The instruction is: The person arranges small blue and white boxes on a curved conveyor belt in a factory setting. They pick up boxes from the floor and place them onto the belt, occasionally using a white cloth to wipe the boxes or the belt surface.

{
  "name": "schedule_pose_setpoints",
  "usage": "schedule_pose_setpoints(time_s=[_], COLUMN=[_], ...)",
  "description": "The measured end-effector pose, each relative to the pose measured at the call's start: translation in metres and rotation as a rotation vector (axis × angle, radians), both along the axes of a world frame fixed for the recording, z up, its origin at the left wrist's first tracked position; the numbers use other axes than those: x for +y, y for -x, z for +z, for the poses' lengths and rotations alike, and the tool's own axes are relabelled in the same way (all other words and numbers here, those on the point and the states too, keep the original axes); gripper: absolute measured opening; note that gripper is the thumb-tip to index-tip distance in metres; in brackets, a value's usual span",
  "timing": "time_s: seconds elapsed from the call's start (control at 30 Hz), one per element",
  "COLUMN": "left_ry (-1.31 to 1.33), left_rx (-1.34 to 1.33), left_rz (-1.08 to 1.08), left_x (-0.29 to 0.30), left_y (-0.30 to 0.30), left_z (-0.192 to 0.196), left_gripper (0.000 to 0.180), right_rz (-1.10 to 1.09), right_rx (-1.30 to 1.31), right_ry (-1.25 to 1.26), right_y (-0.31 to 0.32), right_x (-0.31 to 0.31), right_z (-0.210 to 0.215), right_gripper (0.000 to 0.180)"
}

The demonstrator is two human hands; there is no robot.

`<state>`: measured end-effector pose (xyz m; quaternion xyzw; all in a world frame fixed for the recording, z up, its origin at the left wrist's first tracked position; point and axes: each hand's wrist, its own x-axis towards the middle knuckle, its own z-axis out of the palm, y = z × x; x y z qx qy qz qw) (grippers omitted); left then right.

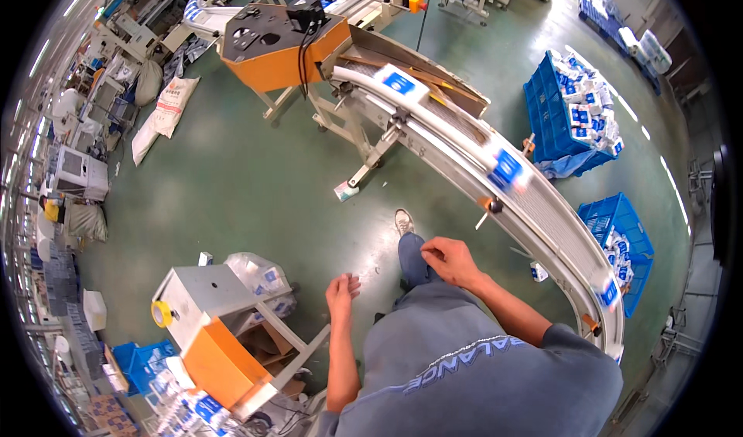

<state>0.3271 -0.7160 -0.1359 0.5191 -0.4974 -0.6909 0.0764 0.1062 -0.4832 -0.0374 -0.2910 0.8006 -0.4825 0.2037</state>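
My left hand (341,294) hangs in front of me above the green floor, its fingers loosely bent and nothing visible in them. Beside my raised leg is my right hand (451,262), fingers curled in, with no object showing. Neither hand touches the curved conveyor (464,154) that sweeps from far middle to near right. Several white-and-blue packs ride on it: one pack (401,83) at the far end, a blurred pack (507,170) midway, and another pack (609,292) near my right elbow.
Blue crates (551,119) (638,270) filled with packs stand beyond the conveyor. An orange-sided machine (267,71) adjoins its far end. At lower left stands a grey-and-orange table frame (224,359) with yellow tape (162,314). Loose packs (346,191) (539,271) and a white sack (172,108) lie on the floor.
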Motion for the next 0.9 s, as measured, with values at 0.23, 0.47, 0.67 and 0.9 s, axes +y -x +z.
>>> schedule_pose_setpoints(time_s=[0.23, 0.47, 0.67, 0.9], left_ry=[0.510, 0.778, 0.412, 0.839], left_rx=[-0.003, 0.023, 0.066, 0.237], left_rz=[-0.323, -0.725, -0.938, -0.830], left_x=[-0.124, -0.242, -0.242, -0.236], left_y=[0.264, 0.417, 0.463, 0.458], left_z=[0.067, 0.067, 0.062, 0.038], left_gripper=[0.047, 0.048, 0.044, 0.047], right_rz=[-0.299, -0.347, -0.646, -0.863], right_rx=[0.108, 0.280, 0.046, -0.168], right_ry=[-0.010, -0.700, -0.885, -0.842], right_y=[0.145, 0.221, 0.230, 0.228], right_x=[-0.110, -0.199, -0.228, -0.255], right_z=[0.050, 0.058, 0.064, 0.065], right_gripper=[0.022, 0.056, 0.070, 0.068])
